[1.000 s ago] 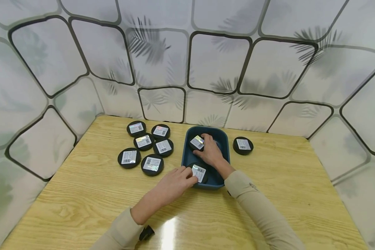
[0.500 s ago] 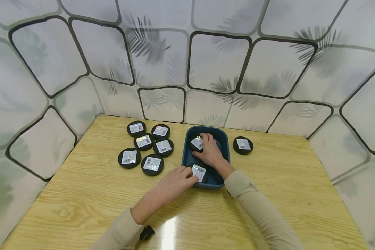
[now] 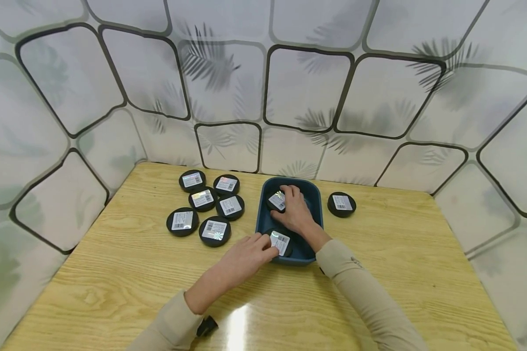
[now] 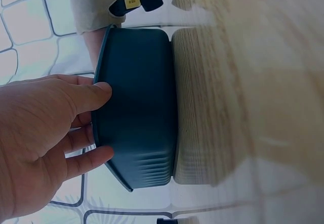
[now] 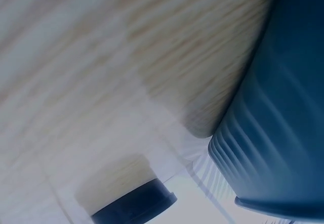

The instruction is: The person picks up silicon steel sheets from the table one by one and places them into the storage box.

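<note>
A dark blue plastic tub [image 3: 317,204] stands on the wooden table, with two round black cases inside, each carrying a white label. My right hand [image 3: 295,209] reaches into the tub and grips the far round black case [image 3: 277,201], thumb and fingers at its edge. At the near left corner, my left hand [image 3: 244,258] holds the tub's rim beside the near round black case [image 3: 281,243]. In the left wrist view the left thumb lies over the tub's outer wall [image 4: 136,97], while some fingers pass behind the rim. The right wrist view hides the right hand.
Several labelled black cases [image 3: 215,231] lie grouped on the table left of the tub. One more black case [image 3: 341,204] lies to its right, also visible as a dark case [image 5: 134,204] in the right wrist view. A patterned wall [image 3: 228,146] borders the table's far edge.
My right thumb and fingers have shifted slightly at the far case, which has turned a little. The left hand and the tub stay where they were.
</note>
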### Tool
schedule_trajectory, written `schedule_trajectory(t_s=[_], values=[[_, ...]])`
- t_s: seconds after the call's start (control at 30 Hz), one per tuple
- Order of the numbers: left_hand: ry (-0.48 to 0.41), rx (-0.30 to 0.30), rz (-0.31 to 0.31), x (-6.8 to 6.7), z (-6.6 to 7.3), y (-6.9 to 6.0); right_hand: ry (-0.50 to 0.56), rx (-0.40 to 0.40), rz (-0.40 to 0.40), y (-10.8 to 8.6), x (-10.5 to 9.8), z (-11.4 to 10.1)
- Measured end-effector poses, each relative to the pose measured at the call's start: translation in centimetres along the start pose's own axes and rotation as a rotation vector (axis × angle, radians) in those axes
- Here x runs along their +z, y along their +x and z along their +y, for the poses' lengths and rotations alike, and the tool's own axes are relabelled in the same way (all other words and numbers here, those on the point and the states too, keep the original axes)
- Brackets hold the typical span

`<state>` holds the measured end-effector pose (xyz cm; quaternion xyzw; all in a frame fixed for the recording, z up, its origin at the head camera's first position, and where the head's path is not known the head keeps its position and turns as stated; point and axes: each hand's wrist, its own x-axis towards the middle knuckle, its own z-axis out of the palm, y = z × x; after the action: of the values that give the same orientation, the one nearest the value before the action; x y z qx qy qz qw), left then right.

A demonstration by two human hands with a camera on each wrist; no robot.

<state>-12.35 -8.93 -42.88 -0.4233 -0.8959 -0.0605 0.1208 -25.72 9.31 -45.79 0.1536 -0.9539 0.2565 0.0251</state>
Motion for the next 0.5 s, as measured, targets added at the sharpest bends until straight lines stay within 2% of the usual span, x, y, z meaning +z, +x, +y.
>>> schedule_trajectory(t_s=[0.3, 0.5], values=[[-0.005, -0.001, -0.001, 0.0, 0.0, 0.1, 0.120, -0.074, 0.048, -0.1, -0.8, -0.4], [0.000, -0.001, 0.014, 0.1, -0.1, 0.1, 0.207, -0.089, 0.053, -0.1, -1.3, -0.6]])
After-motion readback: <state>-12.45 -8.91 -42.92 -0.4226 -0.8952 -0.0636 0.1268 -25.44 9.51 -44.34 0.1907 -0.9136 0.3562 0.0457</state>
